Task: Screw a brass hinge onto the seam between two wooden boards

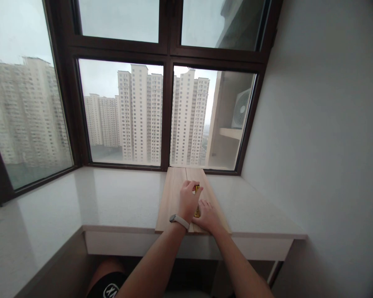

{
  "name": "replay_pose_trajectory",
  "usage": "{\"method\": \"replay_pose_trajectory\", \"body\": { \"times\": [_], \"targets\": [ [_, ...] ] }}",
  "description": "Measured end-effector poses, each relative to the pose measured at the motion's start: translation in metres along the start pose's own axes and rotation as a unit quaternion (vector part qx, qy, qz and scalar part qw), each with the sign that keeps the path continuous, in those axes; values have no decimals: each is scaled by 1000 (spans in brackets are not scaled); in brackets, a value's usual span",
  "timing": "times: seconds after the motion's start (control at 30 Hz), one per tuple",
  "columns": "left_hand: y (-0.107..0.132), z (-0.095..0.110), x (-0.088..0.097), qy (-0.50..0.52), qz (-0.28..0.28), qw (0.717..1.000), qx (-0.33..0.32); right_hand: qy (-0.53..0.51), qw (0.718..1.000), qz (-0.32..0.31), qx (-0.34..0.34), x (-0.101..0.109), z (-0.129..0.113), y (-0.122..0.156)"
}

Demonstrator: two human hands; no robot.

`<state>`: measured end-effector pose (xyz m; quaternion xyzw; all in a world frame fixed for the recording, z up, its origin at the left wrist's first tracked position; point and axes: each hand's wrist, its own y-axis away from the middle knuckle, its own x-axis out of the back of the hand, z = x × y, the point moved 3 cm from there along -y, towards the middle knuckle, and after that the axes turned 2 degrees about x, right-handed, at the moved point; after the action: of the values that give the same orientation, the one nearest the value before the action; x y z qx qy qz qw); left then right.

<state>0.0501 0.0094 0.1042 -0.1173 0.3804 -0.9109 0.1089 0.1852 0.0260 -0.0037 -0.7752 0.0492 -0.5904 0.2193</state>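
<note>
A light wooden board [174, 194] lies flat on the white window ledge [112, 198], reaching from the ledge's front edge to the window. My left hand [188, 200], with a watch on its wrist, is closed round a small yellow object [197, 189] on the board; I cannot make out what that object is. My right hand [207, 215] rests beside it on the board, its fingers curled against the lower end of the same yellow object.
Dark-framed windows [166, 111] stand behind the ledge, with tower blocks outside. A white wall [313, 145] closes the right side. The ledge wraps round to the left. My knee in dark shorts [108, 285] shows below the ledge.
</note>
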Motion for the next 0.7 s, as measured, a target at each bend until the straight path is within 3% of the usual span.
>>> {"method": "replay_pose_trajectory", "body": {
  "times": [0.3,0.7],
  "targets": [
    [-5,-5,-4,3,-5,1000,18,-2,1000,5,3,0,0,1],
    [-20,-9,6,52,-75,995,31,-6,1000,20,9,1,0,2]
  ]
}}
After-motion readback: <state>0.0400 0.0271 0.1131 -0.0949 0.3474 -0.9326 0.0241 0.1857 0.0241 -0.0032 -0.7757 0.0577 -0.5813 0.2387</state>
